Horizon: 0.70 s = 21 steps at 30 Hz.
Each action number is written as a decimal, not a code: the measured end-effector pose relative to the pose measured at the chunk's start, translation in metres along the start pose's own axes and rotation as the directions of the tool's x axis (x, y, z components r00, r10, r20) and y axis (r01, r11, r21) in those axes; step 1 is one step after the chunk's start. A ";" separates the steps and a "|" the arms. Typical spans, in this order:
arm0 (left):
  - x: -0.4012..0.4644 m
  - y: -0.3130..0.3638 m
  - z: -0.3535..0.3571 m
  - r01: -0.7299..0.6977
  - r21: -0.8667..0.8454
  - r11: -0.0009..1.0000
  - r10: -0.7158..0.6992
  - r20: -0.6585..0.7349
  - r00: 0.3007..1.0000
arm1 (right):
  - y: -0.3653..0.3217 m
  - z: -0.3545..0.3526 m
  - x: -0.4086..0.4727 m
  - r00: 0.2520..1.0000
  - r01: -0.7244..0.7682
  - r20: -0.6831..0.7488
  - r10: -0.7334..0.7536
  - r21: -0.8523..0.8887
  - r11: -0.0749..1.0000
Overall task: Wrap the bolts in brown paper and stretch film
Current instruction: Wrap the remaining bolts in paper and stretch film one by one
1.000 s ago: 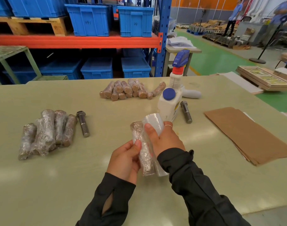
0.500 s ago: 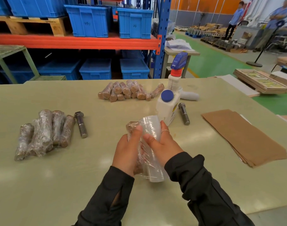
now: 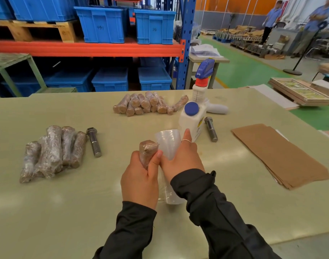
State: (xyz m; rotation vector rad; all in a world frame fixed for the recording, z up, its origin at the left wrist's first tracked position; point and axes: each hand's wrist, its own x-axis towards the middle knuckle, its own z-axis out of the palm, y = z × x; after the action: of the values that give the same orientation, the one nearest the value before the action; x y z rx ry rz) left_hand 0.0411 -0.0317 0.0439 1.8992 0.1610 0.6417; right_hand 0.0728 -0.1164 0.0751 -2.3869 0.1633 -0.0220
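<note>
1. The left hand (image 3: 140, 179) curls its fingers and thumb around a paper-wrapped bolt (image 3: 146, 152), held upright above the near middle of the table (image 3: 66, 212), with a skin of clear film over its top.
2. The right hand (image 3: 180, 161) grips the roll of stretch film (image 3: 168, 144) just right of that bolt, one ringed finger extended along the roll; the two hands touch at the thumbs.
3. On the left of the table lies a pile of film-wrapped bolts (image 3: 51, 152), and a bare bolt (image 3: 93, 142) rests just beside its right edge.
4. At the far middle sits a heap of bolts in brown paper only (image 3: 146, 105).
5. A white bottle with a blue cap (image 3: 192, 120) stands just beyond the roll, with a white spray bottle with a blue and red trigger head (image 3: 202, 86) behind it; a second bare bolt (image 3: 211, 128) lies to the right of the bottle.
6. A stack of brown paper sheets (image 3: 279, 156) lies on the right side of the table, well apart from the hands.
7. Beyond the table stand blue crates (image 3: 104, 25) on an orange and blue rack (image 3: 85, 49).
8. The lower part of the held bolt is hidden inside the left palm, and the roll's near end disappears behind the right wrist and black sleeve (image 3: 216, 212).
9. Whether film runs from the roll to the bolt is hard to make out.
</note>
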 end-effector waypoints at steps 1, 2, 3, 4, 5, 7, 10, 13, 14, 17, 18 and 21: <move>-0.002 0.002 0.000 -0.035 -0.002 0.999 0.035 0.004 0.999 | -0.002 0.002 0.002 1.000 -0.006 -0.027 0.006 -0.006 1.000; -0.002 0.005 0.001 -0.067 -0.014 0.998 0.067 0.023 0.997 | -0.003 0.002 0.004 0.999 -0.017 -0.051 0.017 0.000 1.000; -0.002 0.007 0.001 -0.076 -0.036 0.996 0.078 0.042 0.996 | -0.005 0.003 0.006 0.998 -0.027 -0.065 0.027 0.000 1.000; -0.001 0.008 0.000 -0.054 -0.066 0.996 0.058 0.046 0.997 | -0.007 0.004 0.008 0.998 -0.025 -0.064 0.024 -0.016 1.000; 0.001 0.009 -0.002 -0.010 -0.105 0.994 0.015 0.041 0.999 | -0.008 0.005 0.009 0.999 -0.022 -0.051 0.019 -0.051 0.998; 0.005 0.010 -0.006 0.062 -0.171 0.983 -0.053 0.054 0.997 | -0.010 0.007 0.010 0.999 -0.019 -0.032 0.016 -0.098 0.995; 0.003 0.015 -0.013 0.084 -0.202 0.976 -0.072 0.067 0.995 | -0.009 0.012 0.015 0.999 -0.030 -0.031 0.026 -0.123 0.992; 0.001 0.027 -0.023 0.068 -0.344 0.936 -0.056 0.044 0.997 | -0.003 0.004 0.028 0.988 -0.150 0.007 0.151 -0.108 0.983; 0.002 0.030 -0.026 0.074 -0.400 0.913 -0.060 0.047 0.997 | 0.000 0.001 0.031 0.980 -0.196 0.020 0.199 -0.102 0.975; 0.015 0.034 -0.033 0.206 -0.528 0.824 -0.192 0.082 0.978 | 0.004 -0.004 0.030 0.983 -0.177 0.026 0.184 -0.163 0.971; 0.018 0.032 -0.034 0.273 -0.575 0.772 -0.264 0.101 0.959 | 0.005 -0.006 0.028 0.986 -0.158 0.027 0.165 -0.180 0.971; 0.025 0.023 -0.036 0.453 -0.691 0.564 -0.452 0.200 0.869 | 0.012 -0.012 0.028 0.989 -0.139 0.018 0.146 -0.207 0.968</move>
State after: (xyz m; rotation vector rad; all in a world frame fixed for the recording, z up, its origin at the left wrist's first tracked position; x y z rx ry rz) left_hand 0.0399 -0.0018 0.0830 1.0070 0.3334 0.2679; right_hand 0.0981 -0.1364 0.0749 -2.5731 0.3359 0.1072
